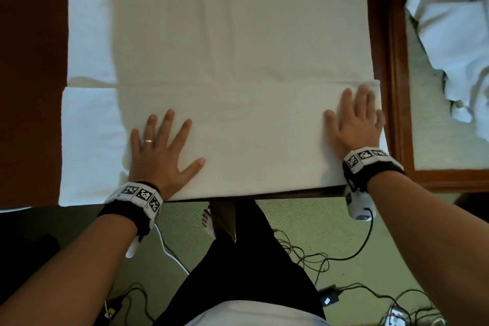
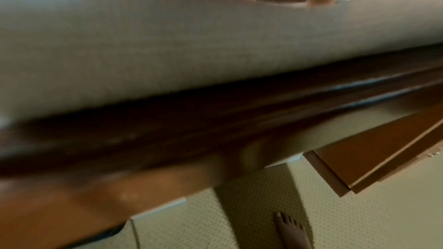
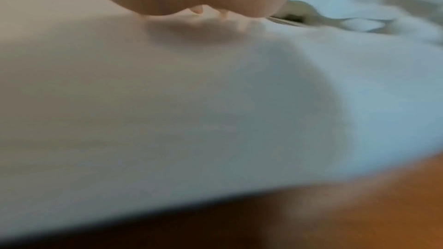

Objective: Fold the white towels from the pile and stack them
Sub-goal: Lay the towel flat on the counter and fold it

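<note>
Dark wooden table [image 1: 31, 61] carries a white towel [image 1: 225, 42], near strip folded over. Left hand [image 1: 161, 151] and right hand [image 1: 356, 122] lie flat on that strip, fingers straight, gripping nothing. Unfolded pile [image 1: 455, 34] sits beyond the right hand.
Left wrist: towel edge under palm, blurred.
Right wrist: palm on cloth.

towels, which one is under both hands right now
The flat towel spread on the table, its near part folded over. The other towels lie crumpled in the pile at right, untouched.
</note>
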Motion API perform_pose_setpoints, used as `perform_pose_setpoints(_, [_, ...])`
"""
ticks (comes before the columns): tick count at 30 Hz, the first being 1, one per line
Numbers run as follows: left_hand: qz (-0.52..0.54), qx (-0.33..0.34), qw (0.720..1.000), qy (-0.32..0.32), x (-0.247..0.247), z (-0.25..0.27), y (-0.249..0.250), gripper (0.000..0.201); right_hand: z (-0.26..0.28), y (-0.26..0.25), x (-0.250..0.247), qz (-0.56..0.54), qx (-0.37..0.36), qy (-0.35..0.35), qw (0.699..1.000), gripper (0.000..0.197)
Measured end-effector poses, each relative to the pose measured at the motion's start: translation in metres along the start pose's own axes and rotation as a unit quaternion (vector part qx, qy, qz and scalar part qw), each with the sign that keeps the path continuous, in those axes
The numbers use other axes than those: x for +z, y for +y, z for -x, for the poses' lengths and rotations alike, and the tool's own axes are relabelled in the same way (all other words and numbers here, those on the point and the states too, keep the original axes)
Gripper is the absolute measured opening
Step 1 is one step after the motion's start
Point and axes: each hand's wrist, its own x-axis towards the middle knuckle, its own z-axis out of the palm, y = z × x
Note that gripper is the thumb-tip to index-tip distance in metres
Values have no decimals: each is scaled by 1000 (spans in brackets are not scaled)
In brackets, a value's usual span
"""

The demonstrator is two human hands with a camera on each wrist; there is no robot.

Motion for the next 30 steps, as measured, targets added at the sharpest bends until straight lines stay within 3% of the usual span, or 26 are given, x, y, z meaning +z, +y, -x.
perform_pose_setpoints(3, [-38,101,993,-43,-9,-1,-3,83,23,-46,8,14,-152,-16,988,72])
perform_pose_setpoints(5, [-63,138,985,-78,-15,-3,-21,80,39,-63,17,29,-197,-61,978,74])
perform_pose_setpoints(6, [-64,119,988,-79,-18,-4,-35,79,42,-65,18,29,-192,-71,978,75])
perform_pose_setpoints(10, [-8,-61,993,-99,-39,-12,-90,75,36,-67,8,30,-181,-100,978,78])
perform_pose_setpoints(13, [34,-107,989,-97,-64,-17,-84,76,31,-73,-10,20,-168,-146,975,76])
perform_pose_setpoints(16, [178,-167,968,-54,-99,-30,-64,58,25,-85,-40,-21,-139,-171,975,63])
perform_pose_setpoints(18, [253,-167,950,-70,-121,-47,-56,43,15,-89,-56,-43,-108,-158,981,52])
perform_pose_setpoints(21, [231,-119,960,-107,-152,-73,-50,34,-8,-88,-75,-49,-82,-129,987,41])
perform_pose_setpoints(30, [131,-105,985,-45,-181,-200,-58,43,-146,-96,-109,-16,-113,-44,992,47])
